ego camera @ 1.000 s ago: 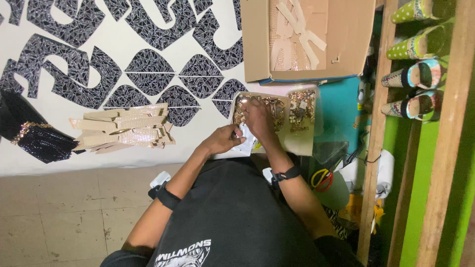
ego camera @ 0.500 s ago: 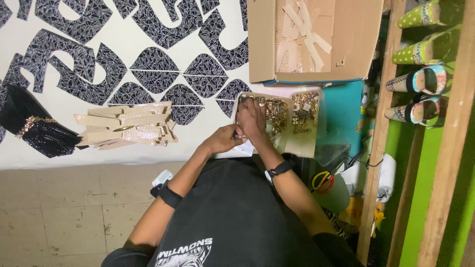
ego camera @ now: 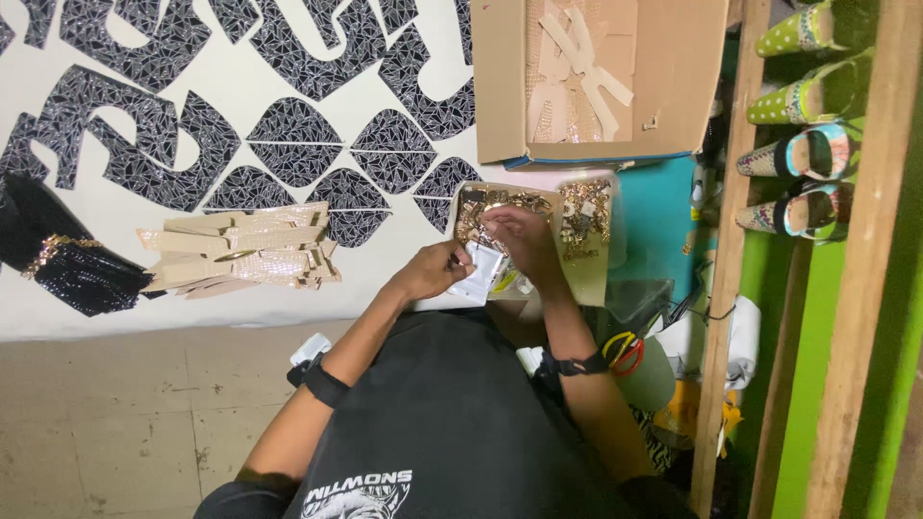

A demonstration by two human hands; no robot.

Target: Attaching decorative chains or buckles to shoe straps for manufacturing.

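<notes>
My left hand [ego camera: 430, 275] and my right hand [ego camera: 520, 243] meet over a small white packet [ego camera: 481, 267] at the near edge of the white work surface. The left hand's fingers pinch its left side, and the right hand grips its top. Just beyond them stands a clear tray [ego camera: 588, 261] with two compartments full of small gold ornaments [ego camera: 585, 207]. I cannot tell what is inside the packet.
A stack of beige cut pieces [ego camera: 240, 252] lies to the left, with black glittery cut shapes [ego camera: 288, 144] spread beyond it. A black beaded item [ego camera: 67, 264] lies far left. An open cardboard box [ego camera: 673, 86] sits behind the tray. Shoes [ego camera: 798, 96] line a wooden rack on the right.
Both hands have drawn back from over the ornament tray toward my body, and the small white packet now shows between them.
</notes>
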